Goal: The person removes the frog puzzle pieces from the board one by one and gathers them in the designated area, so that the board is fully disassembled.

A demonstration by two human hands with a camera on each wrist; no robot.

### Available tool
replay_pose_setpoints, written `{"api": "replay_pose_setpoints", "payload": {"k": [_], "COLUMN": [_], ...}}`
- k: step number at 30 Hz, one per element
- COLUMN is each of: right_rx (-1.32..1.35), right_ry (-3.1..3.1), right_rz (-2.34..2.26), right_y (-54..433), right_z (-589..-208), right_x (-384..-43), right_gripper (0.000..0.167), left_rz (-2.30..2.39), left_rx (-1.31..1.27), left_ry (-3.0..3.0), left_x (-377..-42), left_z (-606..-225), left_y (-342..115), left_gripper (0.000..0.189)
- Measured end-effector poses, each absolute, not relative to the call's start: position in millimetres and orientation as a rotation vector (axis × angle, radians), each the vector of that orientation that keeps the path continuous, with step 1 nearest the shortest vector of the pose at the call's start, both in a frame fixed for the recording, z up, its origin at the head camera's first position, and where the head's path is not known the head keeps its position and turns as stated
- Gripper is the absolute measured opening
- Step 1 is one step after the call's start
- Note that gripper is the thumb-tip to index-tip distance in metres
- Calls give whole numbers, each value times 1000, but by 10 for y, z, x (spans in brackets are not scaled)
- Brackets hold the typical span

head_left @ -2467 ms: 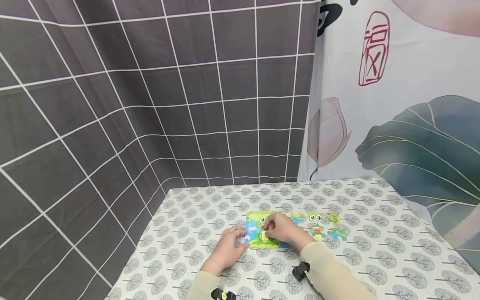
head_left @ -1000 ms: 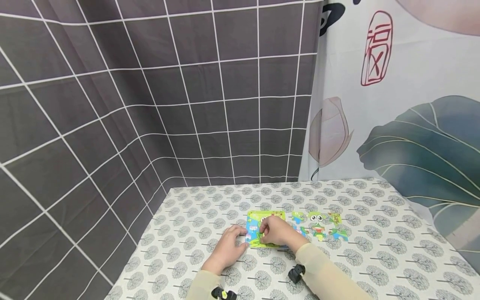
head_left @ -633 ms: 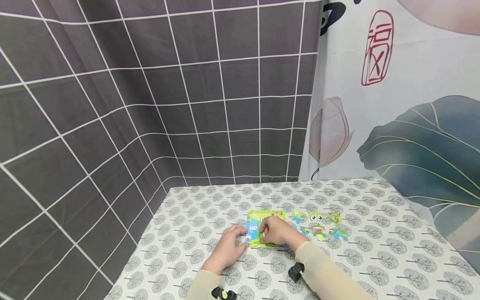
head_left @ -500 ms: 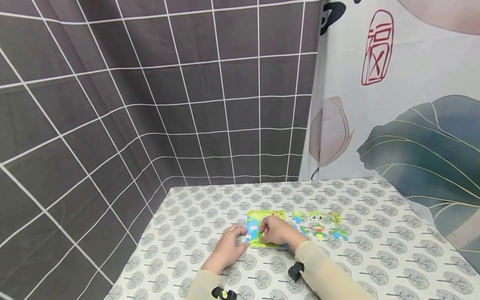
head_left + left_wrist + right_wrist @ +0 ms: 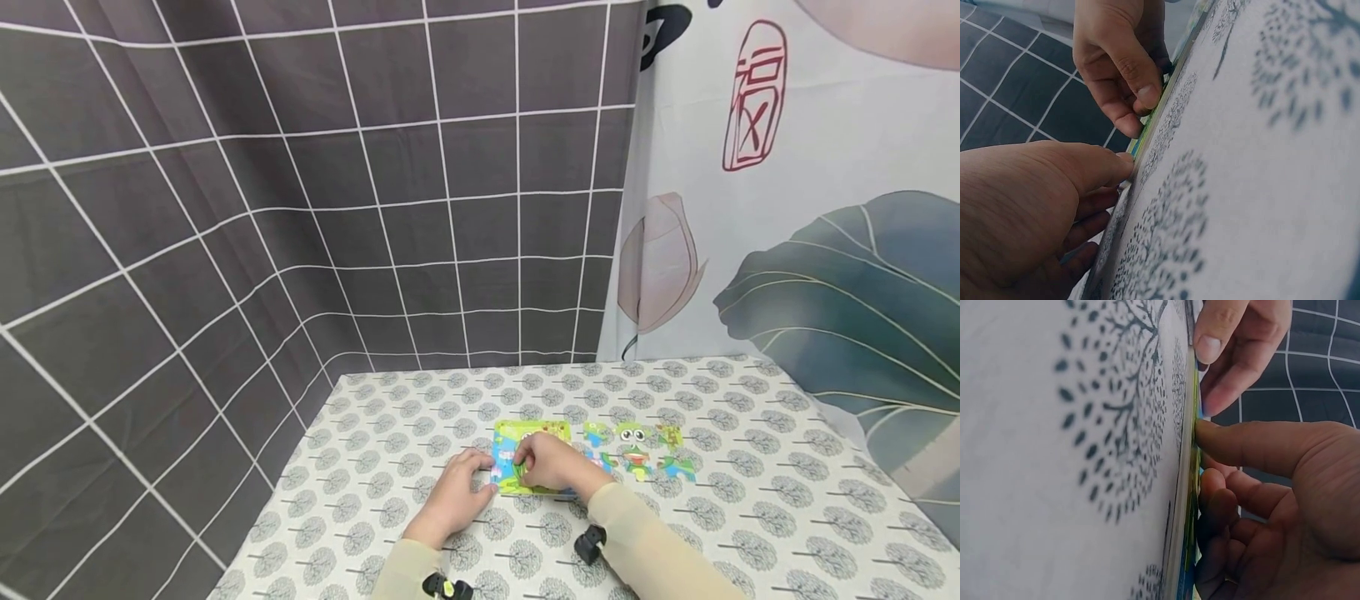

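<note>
Frog puzzle board (image 5: 505, 450): laid flat on tree cloth (image 5: 390, 454) | right hand (image 5: 553, 461): bent fingers put on board, whether a piece is pinched cannot be told | left hand (image 5: 452, 497): fingers loose, board's left edge touched | loose pieces (image 5: 636, 460): spread right of board

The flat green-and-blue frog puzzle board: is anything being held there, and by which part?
The right hand curls over the board, so whether it pinches a piece cannot be told. The left hand merely touches the board's left edge.
</note>
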State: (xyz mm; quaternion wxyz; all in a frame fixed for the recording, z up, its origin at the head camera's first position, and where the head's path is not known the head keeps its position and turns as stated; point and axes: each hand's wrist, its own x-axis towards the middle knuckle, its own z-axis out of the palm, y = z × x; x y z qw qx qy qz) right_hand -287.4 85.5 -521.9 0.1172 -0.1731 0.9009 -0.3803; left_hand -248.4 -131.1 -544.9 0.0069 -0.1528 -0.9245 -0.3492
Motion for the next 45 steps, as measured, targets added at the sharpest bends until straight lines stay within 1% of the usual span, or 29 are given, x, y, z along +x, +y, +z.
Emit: {"api": "replay_pose_setpoints", "payload": {"k": [10, 22, 35, 45], "right_rx": [-488, -501, -527, -541], "right_ry": [2661, 2753, 2868, 2939], "right_rz": [-1135, -1086, -939, -852], "right_y": [852, 847, 798, 760], "right_z": [-5211, -5204, -5167, -5158], "right_x": [-2885, -2895, -2881, -2857], "right_gripper": [29, 15, 19, 19], "left_rz": [-1105, -1084, -1087, -1079], "left_rx": [-471, -475, -482, -478], "left_ry": [-2888, -2890, -2886, -2891], "left_x": [-2476, -2501, -2488, -2494], "left_z": [-5449, -5463, -5442, -5455], "left_y": [-1302, -1310, -1300, -1295], "left_gripper": [42, 41, 41, 41]}}
